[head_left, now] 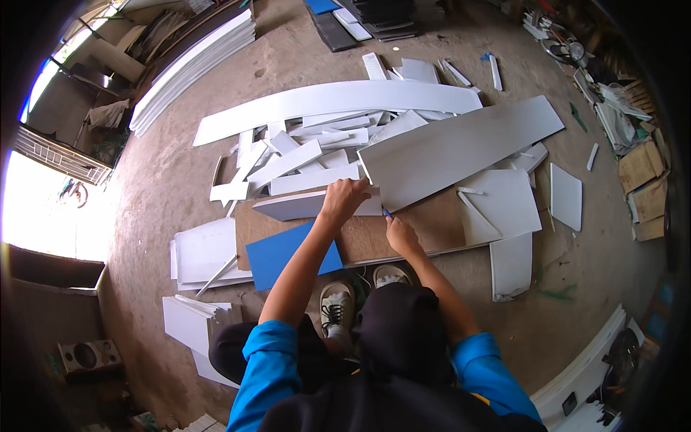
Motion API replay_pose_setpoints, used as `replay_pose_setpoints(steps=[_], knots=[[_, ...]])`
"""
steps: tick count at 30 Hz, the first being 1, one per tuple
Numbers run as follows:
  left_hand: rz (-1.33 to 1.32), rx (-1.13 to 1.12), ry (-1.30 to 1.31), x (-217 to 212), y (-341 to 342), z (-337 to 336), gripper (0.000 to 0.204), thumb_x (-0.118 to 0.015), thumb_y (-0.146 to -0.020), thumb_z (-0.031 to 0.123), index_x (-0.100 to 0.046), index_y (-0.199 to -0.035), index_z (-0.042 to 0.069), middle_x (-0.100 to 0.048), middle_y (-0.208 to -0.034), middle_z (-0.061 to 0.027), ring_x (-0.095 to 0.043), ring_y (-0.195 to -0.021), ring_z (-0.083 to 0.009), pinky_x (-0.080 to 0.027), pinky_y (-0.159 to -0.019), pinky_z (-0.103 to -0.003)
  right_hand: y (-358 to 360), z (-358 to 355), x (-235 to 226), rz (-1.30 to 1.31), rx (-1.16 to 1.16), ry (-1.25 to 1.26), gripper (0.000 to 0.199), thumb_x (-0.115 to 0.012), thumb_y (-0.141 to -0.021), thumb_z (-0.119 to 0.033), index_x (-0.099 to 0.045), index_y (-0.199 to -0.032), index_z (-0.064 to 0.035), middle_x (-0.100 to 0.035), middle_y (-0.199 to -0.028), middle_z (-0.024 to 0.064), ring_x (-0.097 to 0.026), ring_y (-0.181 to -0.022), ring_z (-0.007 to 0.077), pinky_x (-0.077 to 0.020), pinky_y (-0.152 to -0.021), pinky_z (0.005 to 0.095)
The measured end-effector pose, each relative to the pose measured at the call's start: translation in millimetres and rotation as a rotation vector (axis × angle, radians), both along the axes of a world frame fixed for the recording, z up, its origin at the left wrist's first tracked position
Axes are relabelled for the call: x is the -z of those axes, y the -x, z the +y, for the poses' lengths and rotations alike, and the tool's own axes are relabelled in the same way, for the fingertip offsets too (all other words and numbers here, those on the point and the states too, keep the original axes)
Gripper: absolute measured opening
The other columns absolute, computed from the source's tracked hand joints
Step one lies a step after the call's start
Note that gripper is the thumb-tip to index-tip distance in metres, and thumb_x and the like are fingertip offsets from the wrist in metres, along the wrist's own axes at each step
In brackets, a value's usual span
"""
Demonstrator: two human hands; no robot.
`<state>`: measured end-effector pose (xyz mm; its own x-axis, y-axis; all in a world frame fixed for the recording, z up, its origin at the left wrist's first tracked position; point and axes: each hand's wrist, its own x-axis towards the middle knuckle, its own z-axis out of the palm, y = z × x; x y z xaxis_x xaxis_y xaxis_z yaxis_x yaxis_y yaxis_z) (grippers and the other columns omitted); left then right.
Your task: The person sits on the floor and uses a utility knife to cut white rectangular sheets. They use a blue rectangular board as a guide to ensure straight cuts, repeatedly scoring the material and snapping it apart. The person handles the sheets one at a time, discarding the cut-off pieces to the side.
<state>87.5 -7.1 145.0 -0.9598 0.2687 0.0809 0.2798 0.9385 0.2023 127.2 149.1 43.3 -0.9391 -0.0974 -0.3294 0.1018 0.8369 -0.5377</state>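
Note:
I crouch over a brown board (425,227) lying on the floor. My left hand (344,199) presses down on a white panel strip (302,205) laid across the board's far edge. My right hand (400,235) grips a small blue-tipped tool (386,213), its tip at the near edge of a large grey-white panel (461,147). A blue sheet (277,253) lies on the board under my left forearm. My two shoes (360,291) stand at the board's near edge.
Several white panel offcuts (302,155) are heaped beyond the board, with a long curved white strip (331,101) behind them. Stacked white panels (191,68) lie at far left, more white sheets (205,252) at left, cardboard pieces (644,187) at right.

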Motion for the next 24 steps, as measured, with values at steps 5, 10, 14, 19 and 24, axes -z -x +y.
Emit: replay_pose_setpoints(steps=[5,10,14,19,24], knots=[[0.111,-0.006,-0.02,1.7,-5.9,7.4,0.026,-0.065,-0.072,0.024,-0.057,-0.094,0.011,-0.06,-0.071,-0.0142,-0.06,-0.068,-0.0324,-0.049,-0.057,-0.042,-1.3,-0.7,15.0,0.003,0.049,0.061,0.043,-0.033,-0.091,-0.037,-0.055,-0.087,0.0007,-0.059,-0.079,0.0266,-0.057,-0.078,0.0435,-0.0458,-0.07,0.0514],[0.015,-0.022,0.002,2.6,1.2,12.5,0.027,-0.063,-0.074,0.024,-0.055,-0.096,0.012,-0.06,-0.069,-0.0145,-0.061,-0.067,-0.0323,-0.049,-0.056,-0.042,8.3,-2.8,21.7,0.053,0.043,0.018,0.04,-0.036,-0.091,-0.034,-0.054,-0.083,0.0005,-0.06,-0.075,0.0241,-0.06,-0.073,0.0406,-0.0488,-0.065,0.0478],[0.071,-0.106,0.025,2.4,1.5,8.0,0.028,-0.062,-0.075,0.025,-0.053,-0.097,0.012,-0.06,-0.065,-0.0139,-0.061,-0.063,-0.0327,-0.048,-0.054,-0.043,15.5,2.7,22.6,0.107,-0.036,0.001,0.04,-0.036,-0.091,-0.034,-0.054,-0.083,0.0006,-0.06,-0.072,0.0243,-0.06,-0.071,0.0406,-0.0487,-0.064,0.048],[0.152,-0.153,0.011,-23.9,17.3,-21.4,0.023,-0.06,-0.078,0.027,-0.05,-0.093,0.012,-0.061,-0.067,-0.0129,-0.061,-0.062,-0.0316,-0.048,-0.051,-0.043,38.4,-6.8,4.7,0.25,-0.072,0.097,0.041,-0.035,-0.091,-0.034,-0.054,-0.08,0.0004,-0.06,-0.071,0.0241,-0.06,-0.068,0.0394,-0.0489,-0.06,0.047],[0.263,-0.084,0.027,-5.1,27.2,-20.9,0.021,-0.058,-0.078,0.02,-0.049,-0.095,0.012,-0.062,-0.079,-0.0075,-0.062,-0.066,-0.0294,-0.049,-0.053,-0.04,67.8,-17.6,3.7,0.381,-0.005,0.085,0.038,-0.034,-0.092,-0.031,-0.052,-0.081,0.001,-0.058,-0.063,0.0253,-0.058,-0.062,0.0416,-0.0468,-0.054,0.0496]])
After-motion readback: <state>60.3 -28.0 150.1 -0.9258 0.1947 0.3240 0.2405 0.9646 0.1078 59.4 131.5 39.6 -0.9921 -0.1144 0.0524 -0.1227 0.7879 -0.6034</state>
